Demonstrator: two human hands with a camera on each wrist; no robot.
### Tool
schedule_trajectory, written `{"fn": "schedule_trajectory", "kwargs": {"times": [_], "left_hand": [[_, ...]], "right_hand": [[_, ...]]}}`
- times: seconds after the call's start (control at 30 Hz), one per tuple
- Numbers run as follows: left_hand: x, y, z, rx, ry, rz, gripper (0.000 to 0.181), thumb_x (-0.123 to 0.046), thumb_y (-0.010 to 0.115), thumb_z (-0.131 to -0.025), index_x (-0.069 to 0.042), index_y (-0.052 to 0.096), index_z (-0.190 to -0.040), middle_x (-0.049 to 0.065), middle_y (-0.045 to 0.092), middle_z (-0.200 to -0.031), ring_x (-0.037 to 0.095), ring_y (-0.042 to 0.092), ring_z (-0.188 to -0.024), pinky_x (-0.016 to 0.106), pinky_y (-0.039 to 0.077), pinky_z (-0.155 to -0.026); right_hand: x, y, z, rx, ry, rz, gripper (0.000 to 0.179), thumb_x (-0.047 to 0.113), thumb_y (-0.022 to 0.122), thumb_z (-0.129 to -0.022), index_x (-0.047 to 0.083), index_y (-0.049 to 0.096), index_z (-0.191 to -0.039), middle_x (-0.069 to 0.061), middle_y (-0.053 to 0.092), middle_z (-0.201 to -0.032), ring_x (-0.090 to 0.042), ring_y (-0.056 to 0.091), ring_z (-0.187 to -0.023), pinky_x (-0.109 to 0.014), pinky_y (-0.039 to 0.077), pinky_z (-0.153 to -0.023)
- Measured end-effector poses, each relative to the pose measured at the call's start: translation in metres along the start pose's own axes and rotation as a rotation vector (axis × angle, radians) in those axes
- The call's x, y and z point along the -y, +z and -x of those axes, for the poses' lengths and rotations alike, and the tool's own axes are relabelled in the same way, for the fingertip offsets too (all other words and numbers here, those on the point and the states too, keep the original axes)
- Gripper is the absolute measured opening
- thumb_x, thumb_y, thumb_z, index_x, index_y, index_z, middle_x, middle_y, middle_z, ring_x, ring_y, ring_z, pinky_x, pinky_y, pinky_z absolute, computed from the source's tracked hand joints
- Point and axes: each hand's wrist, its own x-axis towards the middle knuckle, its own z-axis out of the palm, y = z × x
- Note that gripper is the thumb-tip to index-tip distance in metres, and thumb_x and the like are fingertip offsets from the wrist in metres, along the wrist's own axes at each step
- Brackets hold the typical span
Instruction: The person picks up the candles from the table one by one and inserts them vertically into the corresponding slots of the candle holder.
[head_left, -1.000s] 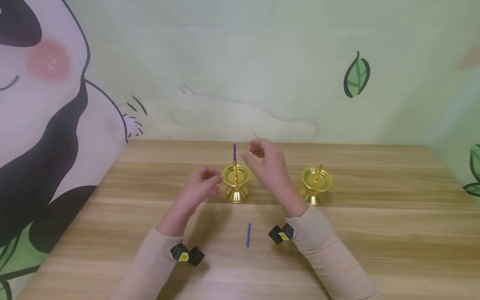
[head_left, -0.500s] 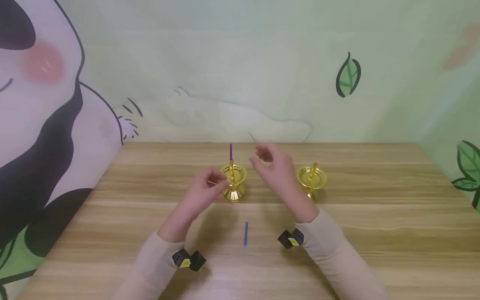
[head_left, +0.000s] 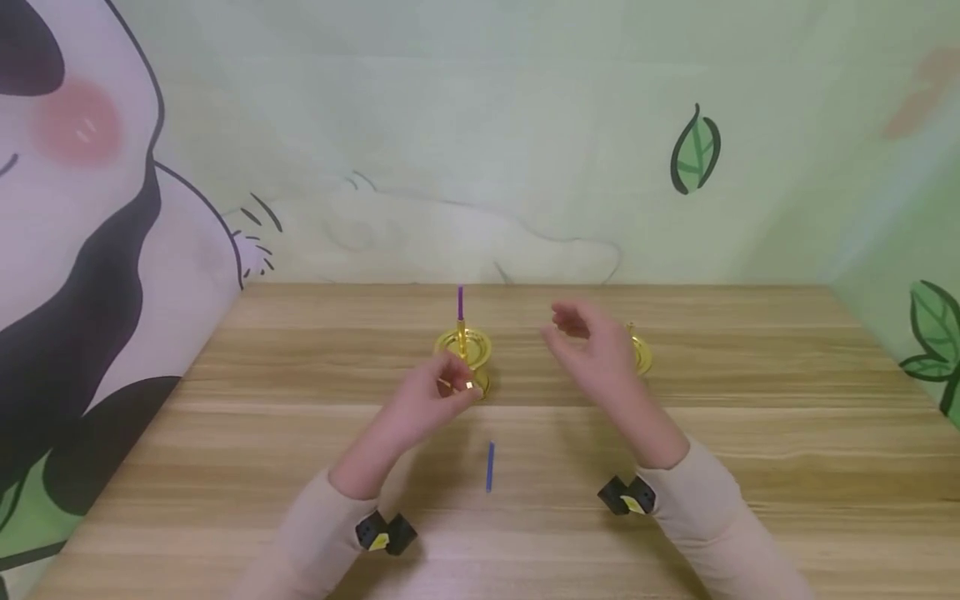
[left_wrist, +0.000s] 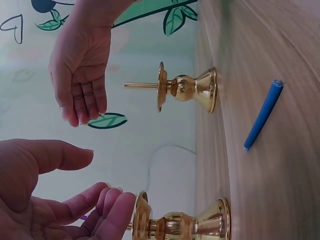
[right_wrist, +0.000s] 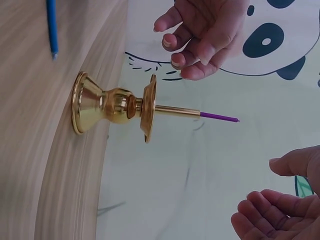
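A gold candle holder stands upright left of centre, with a slim purple candle rising from its tube. My left hand is in front of its lower part and hides some of the base. In the left wrist view that hand's fingers are loosely bent, with nothing between them and the thumb. To the right, a matching holder carries no candle; the left wrist view gives its bare tube. My right hand, fingers relaxed and holding nothing, covers much of it in the head view.
A slim blue stick, much like a candle, lies on the wooden table between my forearms. Behind the table hangs a pale green backdrop with a painted panda and leaves.
My right hand has moved right, away from the purple candle, to in front of the other holder. The left hand has come slightly right and nearer to me. The view has shifted a little.
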Motion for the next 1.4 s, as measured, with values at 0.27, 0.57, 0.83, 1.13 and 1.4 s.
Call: {"fn": "schedule_trajectory", "kwargs": {"times": [0.27,0.57,0.83,1.13,1.4], "left_hand": [[0.003,0.011,-0.001,0.003,0.024,-0.048,0.022,-0.007,0.068,-0.083,0.004,0.057,-0.098,0.015,0.060,-0.090,0.018,0.054,-0.075,0.023,0.049,-0.064],[0.003,0.018,0.008,0.025,-0.038,-0.100,0.023,-0.009,0.070,-0.082,0.003,0.058,-0.097,0.012,0.059,-0.089,0.017,0.054,-0.072,0.025,0.049,-0.062],[0.007,0.025,0.009,0.018,-0.035,-0.132,0.026,-0.009,0.072,-0.079,0.002,0.057,-0.097,0.016,0.059,-0.091,0.021,0.057,-0.075,0.030,0.052,-0.065],[0.009,0.029,0.011,0.029,-0.063,-0.170,0.031,-0.013,0.072,-0.080,0.003,0.057,-0.102,0.015,0.060,-0.091,0.024,0.057,-0.081,0.035,0.052,-0.068],[0.010,0.030,0.013,0.030,-0.112,-0.216,0.034,-0.016,0.074,-0.079,0.002,0.056,-0.101,0.015,0.061,-0.089,0.026,0.057,-0.081,0.038,0.052,-0.069]], "right_hand": [[-0.012,-0.018,0.012,-0.024,-0.011,0.054,0.027,0.005,0.064,-0.088,-0.007,0.061,-0.112,-0.023,0.065,-0.102,-0.034,0.063,-0.095,-0.045,0.054,-0.088],[-0.018,-0.030,0.022,-0.048,0.025,0.076,0.027,0.003,0.064,-0.087,-0.008,0.061,-0.111,-0.025,0.065,-0.101,-0.036,0.064,-0.094,-0.046,0.054,-0.087],[-0.031,-0.043,0.025,-0.056,0.061,0.105,0.027,0.003,0.063,-0.089,-0.008,0.060,-0.113,-0.024,0.066,-0.100,-0.035,0.064,-0.094,-0.045,0.054,-0.087],[-0.043,-0.056,0.025,-0.115,0.065,0.109,0.024,0.001,0.061,-0.089,-0.010,0.062,-0.110,-0.028,0.065,-0.101,-0.035,0.062,-0.092,0.002,0.040,-0.073],[-0.053,-0.064,0.021,-0.134,0.126,0.153,0.025,0.002,0.060,-0.089,-0.010,0.061,-0.111,-0.027,0.066,-0.102,-0.029,0.061,-0.090,0.003,0.039,-0.069]]}}
